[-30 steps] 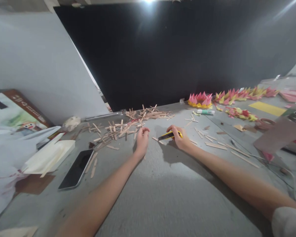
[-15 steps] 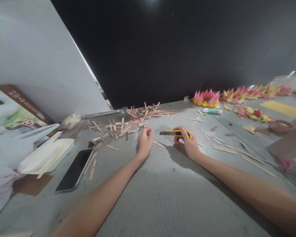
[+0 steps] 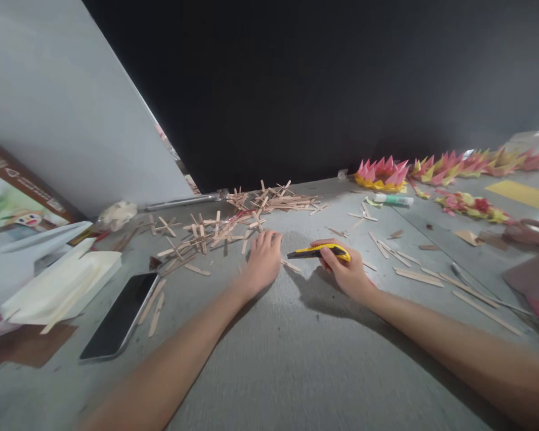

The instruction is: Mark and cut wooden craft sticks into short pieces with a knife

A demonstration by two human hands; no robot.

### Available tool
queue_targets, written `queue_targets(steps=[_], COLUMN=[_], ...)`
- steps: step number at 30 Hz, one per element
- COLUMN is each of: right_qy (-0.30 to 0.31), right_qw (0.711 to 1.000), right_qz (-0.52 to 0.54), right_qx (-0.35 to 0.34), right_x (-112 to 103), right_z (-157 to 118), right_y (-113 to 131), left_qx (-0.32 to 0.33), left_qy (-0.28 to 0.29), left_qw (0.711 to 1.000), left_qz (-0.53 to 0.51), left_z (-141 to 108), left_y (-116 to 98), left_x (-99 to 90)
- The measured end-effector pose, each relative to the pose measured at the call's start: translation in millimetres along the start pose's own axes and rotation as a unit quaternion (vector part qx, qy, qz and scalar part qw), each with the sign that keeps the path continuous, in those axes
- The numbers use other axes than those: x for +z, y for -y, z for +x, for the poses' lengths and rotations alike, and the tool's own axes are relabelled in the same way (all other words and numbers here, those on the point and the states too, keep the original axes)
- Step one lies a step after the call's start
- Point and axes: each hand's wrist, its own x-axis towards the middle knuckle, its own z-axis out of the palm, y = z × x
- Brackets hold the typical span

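Observation:
My right hand (image 3: 344, 272) is wrapped round a yellow and black utility knife (image 3: 318, 250), its front end pointing left above the table. To its left, my left hand (image 3: 264, 257) lies palm down at the near edge of a pile of wooden craft sticks (image 3: 215, 230). Its fingers reach forward and bend down slightly apart; their tips are partly hidden, and I see nothing held in them. A short piece of craft stick (image 3: 291, 266) lies on the table between the hands, close beside the left one.
A phone (image 3: 119, 316) and an open white box (image 3: 63, 281) lie on the left. At the right are a pink and yellow paper flower (image 3: 381, 175), a glue stick (image 3: 393, 199), loose wooden sticks (image 3: 417, 276) and a tape roll (image 3: 532, 231). A dark panel (image 3: 296, 90) stands behind.
My left hand has turned from a closed, thumb-side-up pose to palm down, its fingers reaching forward. The knife has rolled in my right hand, showing more yellow, and sits slightly lower. The view has shifted slightly.

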Motion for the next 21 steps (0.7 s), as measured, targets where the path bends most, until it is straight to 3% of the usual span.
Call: queue_targets(steps=[5,14,21], right_qy=[0.015,0.045,0.033], right_qw=[0.999,0.998,0.998], right_qz=[-0.037,-0.044,-0.059], right_qx=[0.0,0.019,0.02], right_x=[0.3,-0.3,-0.8], right_z=[-0.6,-0.9,-1.7], right_y=[2.6,8.7,5.6], left_qx=[0.038,0.023,0.023], left_qy=[0.05,0.049,0.048], left_qw=[0.998,0.998,0.998], left_qz=[0.012,-0.023,-0.026], left_z=[-3.9,-2.6,-2.1], left_y=[1.5,-1.5,-1.4], left_x=[2.3,0.1,0.3])
